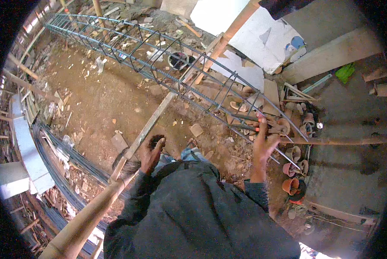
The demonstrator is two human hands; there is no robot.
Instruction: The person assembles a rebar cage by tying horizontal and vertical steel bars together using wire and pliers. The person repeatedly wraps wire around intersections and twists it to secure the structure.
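Note:
My left hand (150,156) is closed round a small dark bundle (157,140), which looks like thin tie wire, in front of my body. My right hand (262,144) grips pincers (245,127) with dark handles and orange marks near my fingers, beside the near right end of a long rebar cage (159,77). The cage is made of long bars with square stirrups and runs from the far left down to the right. A wooden crosspiece (152,118) passes under its middle.
A bamboo pole (87,211) and long dark bars (68,155) lie at my left. Several flower pots (290,185) stand along the grey slab at right. A bucket (179,60) sits behind the cage. White boards (245,34) lie at the back; scraps litter the dirt floor.

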